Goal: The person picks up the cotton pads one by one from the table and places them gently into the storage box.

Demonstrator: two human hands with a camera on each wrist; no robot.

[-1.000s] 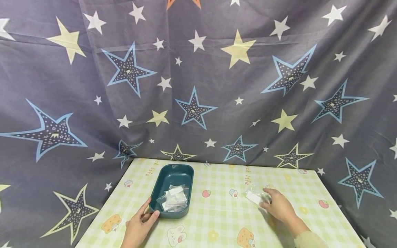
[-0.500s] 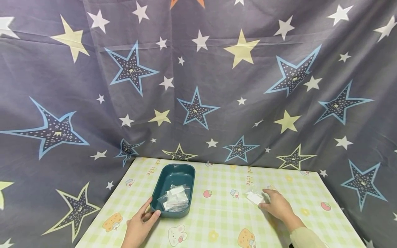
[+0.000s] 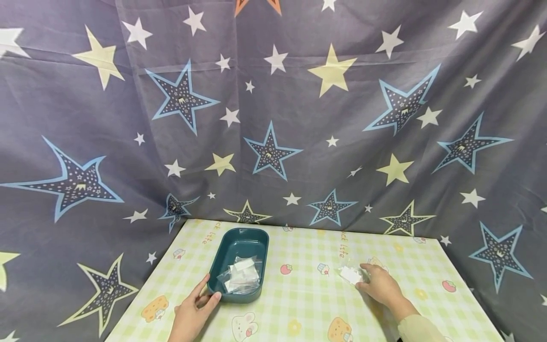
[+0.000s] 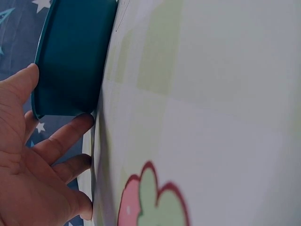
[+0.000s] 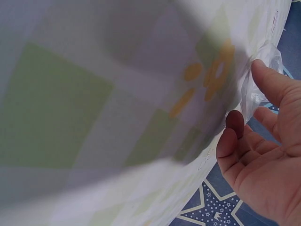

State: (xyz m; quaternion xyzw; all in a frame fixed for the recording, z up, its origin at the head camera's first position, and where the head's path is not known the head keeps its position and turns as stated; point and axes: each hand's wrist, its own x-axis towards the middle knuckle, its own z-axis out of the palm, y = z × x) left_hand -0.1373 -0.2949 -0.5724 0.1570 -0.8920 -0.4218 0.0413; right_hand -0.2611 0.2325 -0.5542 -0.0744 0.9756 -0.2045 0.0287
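A dark teal rectangular box [image 3: 241, 244] stands on the left part of the table, several small clear bags [image 3: 242, 275] with white contents piled in its near end. My left hand [image 3: 192, 311] grips its near left corner. Up close in the left wrist view, the thumb lies at the box's rim and a finger reaches its lower edge. Further right, my right hand [image 3: 384, 287] holds the right end of another small clear plastic bag [image 3: 350, 274] with a white piece inside. The right wrist view shows the thumb against the crinkled plastic; most of the bag is hidden there.
A green checked cloth [image 3: 295, 299] with cartoon prints covers the table. Behind it hangs a dark grey curtain [image 3: 282, 104] with a star pattern, meeting the table's back edge. Table surface stretches between the box and the bag on the right.
The head view has shifted slightly. Both hands stay at the same places, and the box has not moved. Less of the clear plastic shows between the right thumb and forefinger.
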